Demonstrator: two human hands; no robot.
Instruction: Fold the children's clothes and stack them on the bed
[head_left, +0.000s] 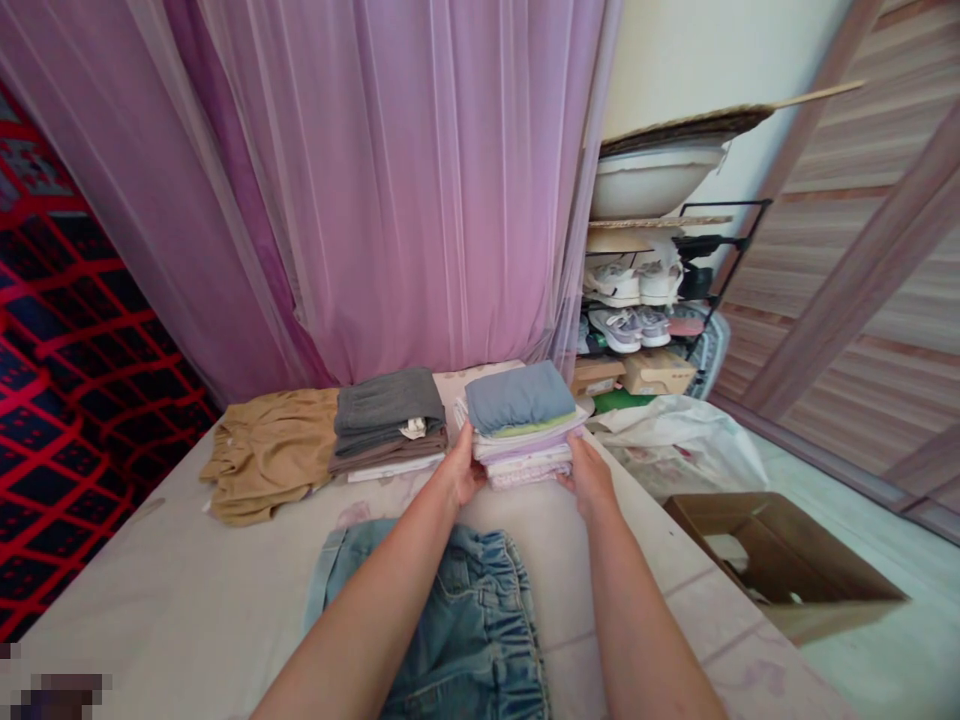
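Note:
A neat stack of folded clothes (525,450) lies near the far edge of the bed, a blue-grey piece on top and pale, lilac and patterned layers below. My left hand (465,468) grips its left side, fingers partly hidden. On the right side, my right hand (590,476) holds the same stack, thumb near the upper layers and fingertips low down. Blue denim pants (480,610) with a gathered waistband lie closer to me, partly covered by my left forearm. Left of the stack is a pile of folded grey and brown clothes (386,415).
Tan shorts (274,445) lie on the bed (187,590) at far left. A purple curtain (420,200) hangs behind. Right of the bed stand a shoe rack (724,285), a crumpled plastic bag (682,445) and an open cardboard box (795,545) on the floor.

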